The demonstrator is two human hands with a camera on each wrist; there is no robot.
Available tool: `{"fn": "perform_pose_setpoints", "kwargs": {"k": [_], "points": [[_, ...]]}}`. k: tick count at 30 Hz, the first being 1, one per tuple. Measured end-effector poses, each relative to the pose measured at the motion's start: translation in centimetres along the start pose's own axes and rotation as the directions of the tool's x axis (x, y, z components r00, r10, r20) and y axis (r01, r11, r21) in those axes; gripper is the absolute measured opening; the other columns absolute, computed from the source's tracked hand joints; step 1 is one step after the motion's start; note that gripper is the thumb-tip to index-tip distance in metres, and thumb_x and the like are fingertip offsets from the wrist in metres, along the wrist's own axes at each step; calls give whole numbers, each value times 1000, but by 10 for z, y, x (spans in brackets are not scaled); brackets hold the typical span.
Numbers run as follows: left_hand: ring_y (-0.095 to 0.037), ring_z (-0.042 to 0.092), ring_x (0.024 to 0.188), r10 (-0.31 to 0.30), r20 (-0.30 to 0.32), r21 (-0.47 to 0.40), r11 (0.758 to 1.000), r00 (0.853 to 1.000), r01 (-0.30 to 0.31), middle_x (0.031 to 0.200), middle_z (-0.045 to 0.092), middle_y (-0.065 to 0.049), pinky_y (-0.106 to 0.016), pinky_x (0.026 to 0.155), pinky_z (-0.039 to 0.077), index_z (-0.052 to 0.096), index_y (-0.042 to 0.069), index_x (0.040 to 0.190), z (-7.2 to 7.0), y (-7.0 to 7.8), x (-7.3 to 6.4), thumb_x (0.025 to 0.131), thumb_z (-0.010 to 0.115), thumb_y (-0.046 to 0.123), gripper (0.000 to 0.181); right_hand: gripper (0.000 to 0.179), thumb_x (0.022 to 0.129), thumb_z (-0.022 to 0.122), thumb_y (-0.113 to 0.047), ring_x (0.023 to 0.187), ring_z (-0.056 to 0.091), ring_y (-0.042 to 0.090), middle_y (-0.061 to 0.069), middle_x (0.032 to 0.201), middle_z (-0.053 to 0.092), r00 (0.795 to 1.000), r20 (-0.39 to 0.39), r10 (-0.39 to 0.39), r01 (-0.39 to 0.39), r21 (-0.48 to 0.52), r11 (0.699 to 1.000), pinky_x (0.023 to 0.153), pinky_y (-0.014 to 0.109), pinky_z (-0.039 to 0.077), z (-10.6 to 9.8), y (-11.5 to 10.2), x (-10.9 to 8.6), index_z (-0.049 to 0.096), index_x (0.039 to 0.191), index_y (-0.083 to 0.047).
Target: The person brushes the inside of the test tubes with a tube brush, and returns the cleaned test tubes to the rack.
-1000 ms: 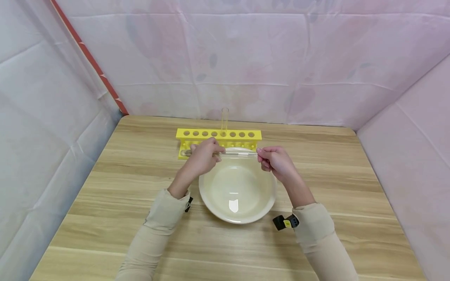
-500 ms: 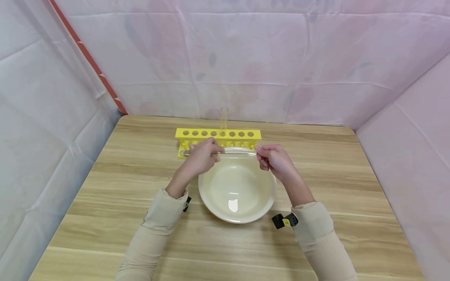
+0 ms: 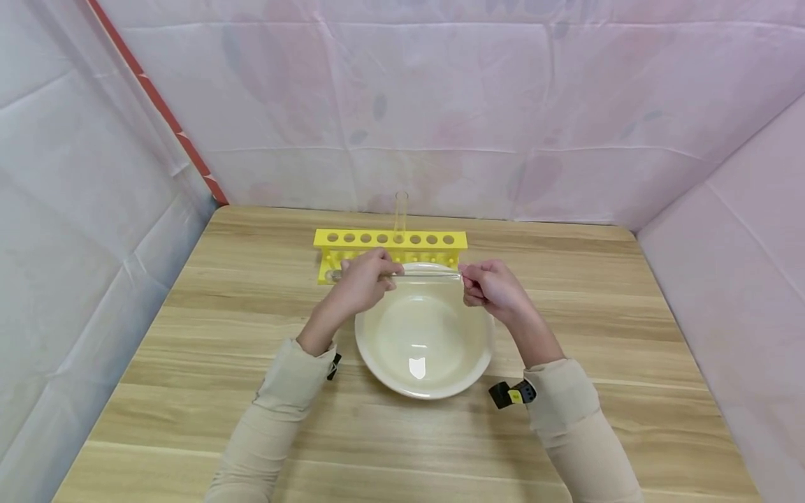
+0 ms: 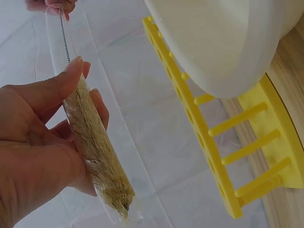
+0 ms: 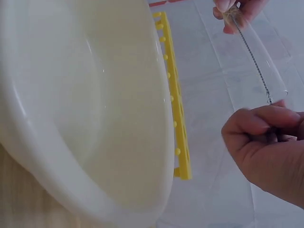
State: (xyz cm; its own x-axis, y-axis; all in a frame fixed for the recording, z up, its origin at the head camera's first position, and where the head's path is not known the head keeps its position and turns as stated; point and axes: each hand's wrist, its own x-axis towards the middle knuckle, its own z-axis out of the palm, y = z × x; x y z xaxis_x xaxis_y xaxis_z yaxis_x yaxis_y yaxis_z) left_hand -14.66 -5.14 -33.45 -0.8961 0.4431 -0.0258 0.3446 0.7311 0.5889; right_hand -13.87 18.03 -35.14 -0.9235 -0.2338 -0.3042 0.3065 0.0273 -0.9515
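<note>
My left hand [image 3: 365,281] grips a clear glass test tube [image 3: 428,277], held level above the far rim of a cream basin [image 3: 428,321]. Inside the tube sits a test tube brush, its pale bristles [image 4: 95,142] filling the closed end, below my left thumb. From the bristles a twisted wire handle [image 5: 251,54] runs out through the tube's mouth. My right hand [image 3: 497,288] pinches that wire just outside the mouth; the end of the handle is hidden in its fingers. Behind the hands stands a yellow test tube rack [image 3: 349,241].
A second clear test tube [image 3: 400,216] stands upright in the rack near its middle. The rack's front is partly covered by my left hand and the basin. Fabric walls [image 3: 434,105] enclose the wooden table [image 3: 251,265] at the back and sides.
My right hand has shifted slightly to the right with the wire handle over the last half second. The left hand and tube have hardly moved; basin and rack stay put.
</note>
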Motion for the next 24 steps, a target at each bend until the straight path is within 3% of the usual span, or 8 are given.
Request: {"fn": "perform_pose_setpoints", "kwargs": {"k": [3,6,9,11,17,20,24], "points": [[-18,51,88,10,18,-18,1000,1000,-10,97,57,-2,-52,90,22,68,9,107,-1,-2,0,82,66,7,25,37,97,44,-11,46,36,14,4,51,37,996,-43,-74,67,-147,987,50,26,36,-2,0,0,46,61,0],[-18,52,87,19,37,-45,999,999,-17,98,58,-4,-51,90,23,66,8,110,-2,-4,0,83,65,8,27,37,95,48,-14,49,39,15,4,52,40,986,-72,-148,121,-292,949,53,27,37,-4,-1,1,48,66,8],[-19,52,87,19,47,-73,997,999,-16,99,58,-5,-51,90,24,66,7,110,-4,-7,0,83,65,7,26,39,95,50,-16,50,39,15,4,51,40,978,-75,-194,156,-358,921,55,27,35,-3,-4,1,48,71,16],[-19,52,87,17,47,-80,997,999,-13,98,57,-5,-52,90,23,67,8,110,-5,-8,0,84,65,7,26,40,94,51,-17,50,38,14,3,52,40,978,-79,-192,151,-363,919,55,26,34,-3,-6,0,48,72,16],[-18,52,87,3,39,-40,999,999,-2,97,56,-1,-48,87,24,66,10,112,-7,-5,0,84,64,7,28,39,95,49,-12,44,28,10,1,54,37,996,-73,-44,37,-98,994,49,24,29,-1,-13,0,46,57,-3],[-18,52,87,0,25,-8,1000,1000,1,97,55,0,-46,85,23,66,10,112,-6,-2,0,84,64,7,28,41,95,46,-8,40,24,9,-1,51,34,999,-39,16,-15,25,1000,47,24,26,-2,-15,0,44,54,-5],[-17,52,88,13,-4,18,1000,1000,-13,96,56,-1,-46,83,23,67,9,110,-6,0,-2,83,65,6,28,42,95,44,-6,39,23,10,-2,49,31,999,-5,52,-51,89,995,46,24,25,-3,-16,0,44,53,-5]]}}
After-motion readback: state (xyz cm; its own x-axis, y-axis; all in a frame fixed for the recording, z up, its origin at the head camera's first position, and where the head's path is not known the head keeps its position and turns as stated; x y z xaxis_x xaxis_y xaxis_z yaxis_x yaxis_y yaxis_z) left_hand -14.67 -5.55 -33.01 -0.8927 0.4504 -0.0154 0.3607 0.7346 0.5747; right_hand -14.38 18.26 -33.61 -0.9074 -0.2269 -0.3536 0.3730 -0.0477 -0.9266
